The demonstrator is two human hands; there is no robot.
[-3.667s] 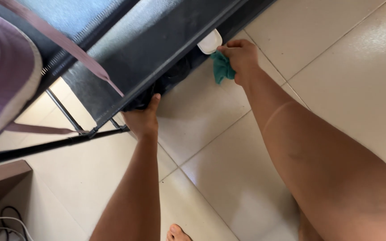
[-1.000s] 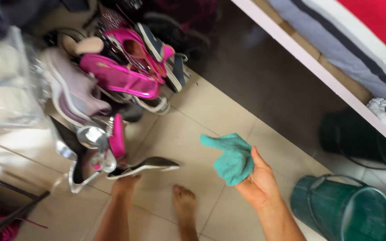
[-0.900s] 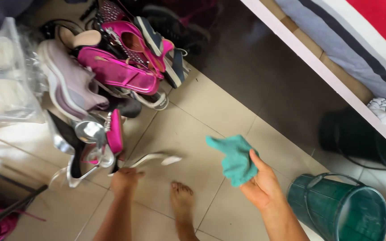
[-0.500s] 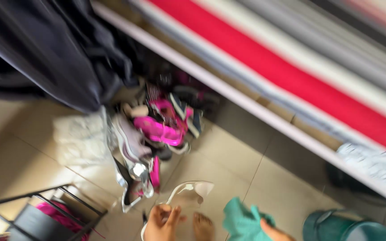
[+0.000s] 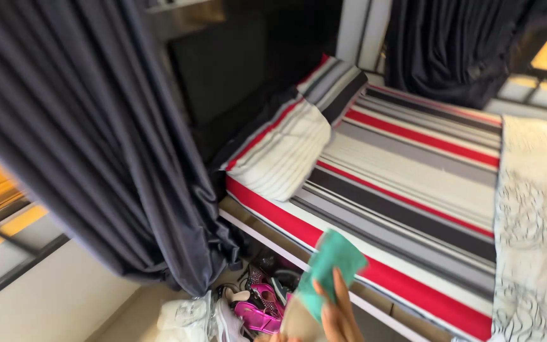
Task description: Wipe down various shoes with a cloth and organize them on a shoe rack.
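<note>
Head view, tilted up and blurred. Showing a bed point(image 5: 413, 183) with a striped sheet in red, grey, black and white, a striped pillow point(image 5: 286, 152) lying at its head and a white patterned blanket point(image 5: 536, 221) covering its right side. Hanging at the left, a dark curtain point(image 5: 96, 158), reaching down almost to the floor point(image 5: 128, 316). Lying on the floor beside the bed frame, a pile of shoes point(image 5: 257, 310), pink ones among them.

At the bottom edge, rising into view, the right hand point(image 5: 335, 316), fingers straight and pressing on a green cloth point(image 5: 332, 266) held up in front of the bed's edge. Just left of that hand and touching the cloth, a tan shape point(image 5: 295, 324), probably a shoe, too blurred to tell for sure. Left hand not showing clearly; impossible to say what it is gripping.

Judging by this, bringing cloth and shoe together above the pile. Calling next for a steady grip underneath and the cloth laid flat on the surface.
</note>
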